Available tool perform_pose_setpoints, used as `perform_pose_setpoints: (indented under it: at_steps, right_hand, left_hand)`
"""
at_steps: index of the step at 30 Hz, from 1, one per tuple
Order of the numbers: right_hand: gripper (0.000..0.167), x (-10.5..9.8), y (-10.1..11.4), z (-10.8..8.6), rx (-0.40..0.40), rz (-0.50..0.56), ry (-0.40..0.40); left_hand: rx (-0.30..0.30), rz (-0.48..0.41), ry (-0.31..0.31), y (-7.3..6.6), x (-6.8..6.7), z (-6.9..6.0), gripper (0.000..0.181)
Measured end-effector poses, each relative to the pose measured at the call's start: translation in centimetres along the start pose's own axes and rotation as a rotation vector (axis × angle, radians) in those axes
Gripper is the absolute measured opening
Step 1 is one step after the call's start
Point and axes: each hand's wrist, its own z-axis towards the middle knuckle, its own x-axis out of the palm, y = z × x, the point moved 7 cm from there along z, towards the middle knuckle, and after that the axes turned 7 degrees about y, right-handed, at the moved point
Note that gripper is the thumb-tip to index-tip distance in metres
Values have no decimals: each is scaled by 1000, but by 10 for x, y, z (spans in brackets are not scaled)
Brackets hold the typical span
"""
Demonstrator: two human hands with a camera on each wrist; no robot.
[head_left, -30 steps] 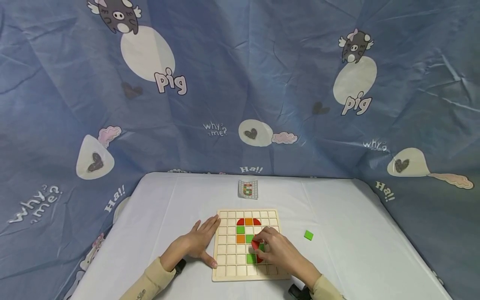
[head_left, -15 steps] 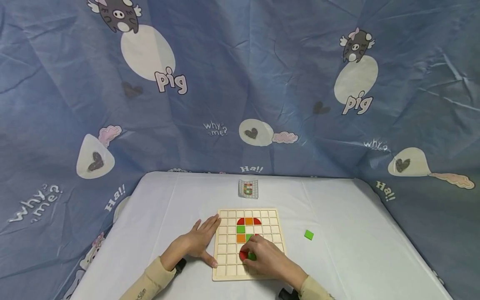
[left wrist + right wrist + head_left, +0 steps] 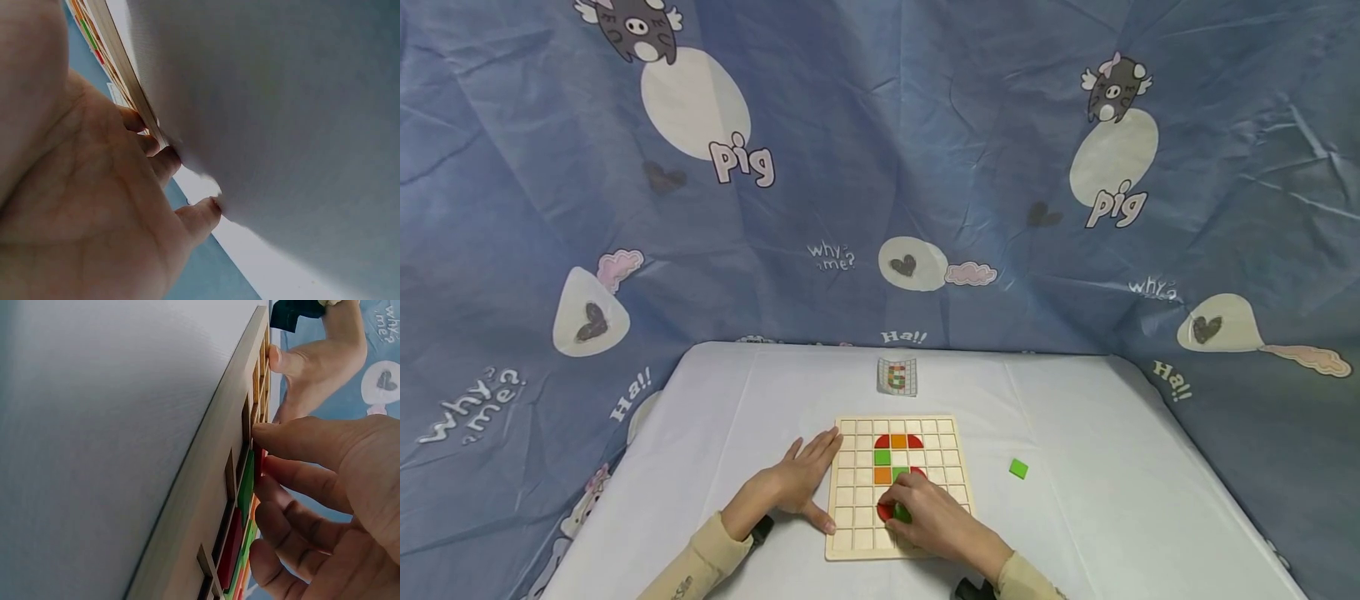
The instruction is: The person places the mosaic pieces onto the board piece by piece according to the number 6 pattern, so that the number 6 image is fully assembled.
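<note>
A wooden grid board (image 3: 844, 497) lies on the white table, with red, orange and green tiles set in some of its squares. My left hand (image 3: 793, 483) rests at the board's left edge, fingers spread, fingertips and thumb touching the rim. Over the lower middle of the board, my right hand (image 3: 931, 518) pinches a red tile with a rounded side (image 3: 884, 512) between thumb and forefinger. A green tile (image 3: 902, 512) sits right beside it, partly under the fingers. The right wrist view shows the red tile (image 3: 259, 461) low at the board's surface; whether it is fully seated I cannot tell.
A loose green square tile (image 3: 1018, 468) lies on the table right of the board. Behind the board is a small printed card (image 3: 897, 377) with a coloured grid pattern. A blue patterned cloth (image 3: 820, 183) hangs beyond the table's far edge.
My right hand has carried the red tile leftward and slightly nearer, to the left of the green tile; over the last half second it has barely moved. The left hand has stayed in place.
</note>
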Motion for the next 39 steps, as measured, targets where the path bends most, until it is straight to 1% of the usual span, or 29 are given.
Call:
perform_pose_setpoints:
  at_steps: [7,16,21,27,34,39]
  right_hand:
    - [20,0,1,-2,-14,11,0]
    - [19,-1,-1,0,-18,-33,-46]
    - [21,1,1,1,-26,0,-15]
    - [18,3,3,1,-20,41,24]
    - [18,0,5,0,-52,23,12]
    - [17,-1,5,0,-53,-1,-3]
  left_hand:
    - [-12,19,0,1,3,2,140]
    - [-9,13,-6,3,2,3,140]
    - [7,-2,-13,2,0,1,140]
    - [10,1,-8,0,0,0,140]
    - [8,-1,-10,0,1,-1,140]
    - [3,4,-6,0,1,-1,140]
